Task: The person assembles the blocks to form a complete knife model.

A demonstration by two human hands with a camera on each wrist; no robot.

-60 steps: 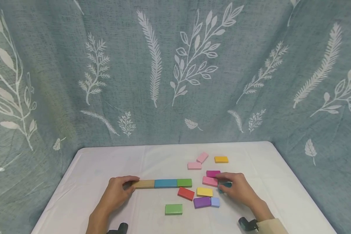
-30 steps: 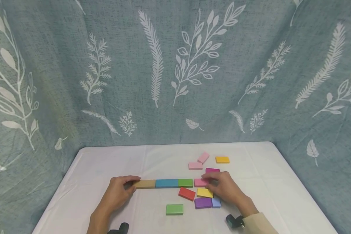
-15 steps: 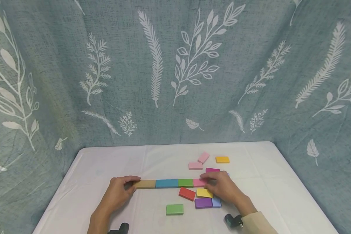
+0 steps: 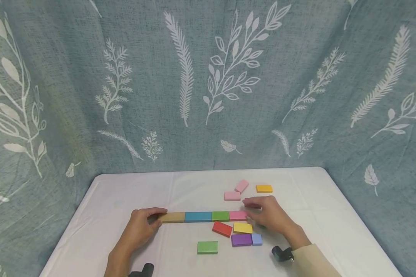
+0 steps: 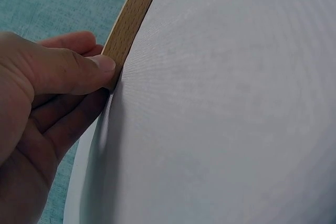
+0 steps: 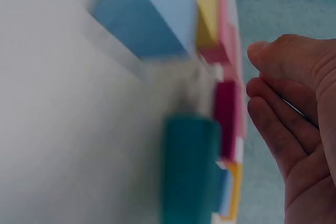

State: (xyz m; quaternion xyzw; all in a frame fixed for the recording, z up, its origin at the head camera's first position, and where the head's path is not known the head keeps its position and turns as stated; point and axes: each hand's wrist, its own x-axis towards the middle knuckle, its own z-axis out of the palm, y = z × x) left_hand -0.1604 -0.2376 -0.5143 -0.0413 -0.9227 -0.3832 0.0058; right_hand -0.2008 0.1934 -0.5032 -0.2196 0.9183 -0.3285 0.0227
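Observation:
My left hand (image 4: 141,227) pinches the left end of a natural wood block (image 4: 173,217) between thumb and fingers; its grain shows in the left wrist view. Rightward from it a row runs on with a blue block (image 4: 198,217), a green block (image 4: 220,216) and a pink block (image 4: 237,216), set end to end. Just beyond the pink block is my right hand (image 4: 272,213), thumb and fingers apart and holding nothing. It hides most of a magenta block in the head view; the right wrist view shows that magenta block (image 6: 226,119) and a teal block (image 6: 190,171).
In front of the row lie a red block (image 4: 222,229), a yellow block (image 4: 243,228), a purple block (image 4: 241,240), a light blue block (image 4: 257,239) and a light green block (image 4: 207,247). Behind are two pale pink blocks (image 4: 232,196) and an orange-yellow block (image 4: 264,189).
My right hand slid the pink block left against the green one, then let go of it and drew back to the right. My left hand has stayed on the wood block.

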